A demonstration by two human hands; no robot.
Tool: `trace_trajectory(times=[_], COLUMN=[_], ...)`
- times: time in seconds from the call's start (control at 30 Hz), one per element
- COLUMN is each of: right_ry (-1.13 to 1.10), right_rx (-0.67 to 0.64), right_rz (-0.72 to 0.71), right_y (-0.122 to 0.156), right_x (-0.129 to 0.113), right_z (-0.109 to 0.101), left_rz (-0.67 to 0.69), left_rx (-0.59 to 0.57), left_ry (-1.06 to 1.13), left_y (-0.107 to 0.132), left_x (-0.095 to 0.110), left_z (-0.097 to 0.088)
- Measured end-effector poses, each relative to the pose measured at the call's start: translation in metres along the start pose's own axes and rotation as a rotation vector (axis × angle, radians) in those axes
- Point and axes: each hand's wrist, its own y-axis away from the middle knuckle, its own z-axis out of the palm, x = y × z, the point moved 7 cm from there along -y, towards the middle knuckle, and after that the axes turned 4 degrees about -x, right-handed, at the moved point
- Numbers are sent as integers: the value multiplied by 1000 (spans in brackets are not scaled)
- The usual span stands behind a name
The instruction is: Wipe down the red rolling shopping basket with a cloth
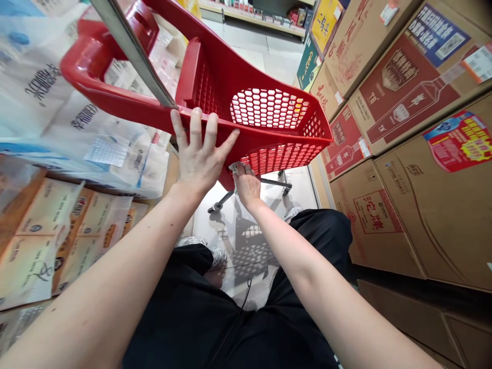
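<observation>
A red plastic shopping cart (265,110) with honeycomb holes in its walls stands before me, tilted in my view. My left hand (200,148) lies against the cart's near side, just below the metal bar (134,51), with its fingers spread and their tips at the rim. Lower down, my right hand (247,184) has its fingers closed on a small white cloth or tissue (233,167). That piece is pressed to the red side wall under the rim; most of it is hidden by the fingers.
Stacked cardboard boxes (407,123) rise close on the right. Packaged goods in white bags (88,123) and flat wrapped packs (57,230) lie on the left. Cart wheels (216,207) rest on the tiled floor (246,246) between my feet. Shelves (261,23) stand at the back.
</observation>
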Motion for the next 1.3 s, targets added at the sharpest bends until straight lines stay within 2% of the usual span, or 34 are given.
trace_trajectory(times=[0.17,0.27,0.37,0.43,0.5,0.57,0.63,0.7,0.8,0.9,1.1,1.2,1.3], right_ry=[-7,-37,-100,-161,-223,-267,-285,-277,-227,-171,-117,-77,-70], right_rx=[-22,0,-57,-113,-113,-75,-24,9,-7,-36,-85,-97,-59], right_rz=[3,-16,-11,59,166,204,149,58,-14,-16,-153,-112,-111], right_y=[-15,-12,4,20,35,41,37,25,4,-6,18,27,22], right_x=[12,21,38,56,77,89,88,77,57,49,62,78,79], right_z=[-12,-14,3,21,34,37,30,21,13,14,18,20,17], left_rz=[-1,-18,-3,3,-4,-21,-38,-51,-74,-80,-66,-67,-67], left_rx=[-5,-45,-73,-77,-73,-61,-45,-38,-26,-4,4,17,27], left_ry=[-1,19,35,53,87,119,133,134,156,181,183,177,165], left_y=[-5,-6,-9,-11,-13,-14,-15,-15,-14,-12,-9,-8,-7], left_x=[9,17,24,25,24,22,21,22,28,33,34,33,35], left_z=[1,2,3,5,8,12,14,14,11,8,9,9,8])
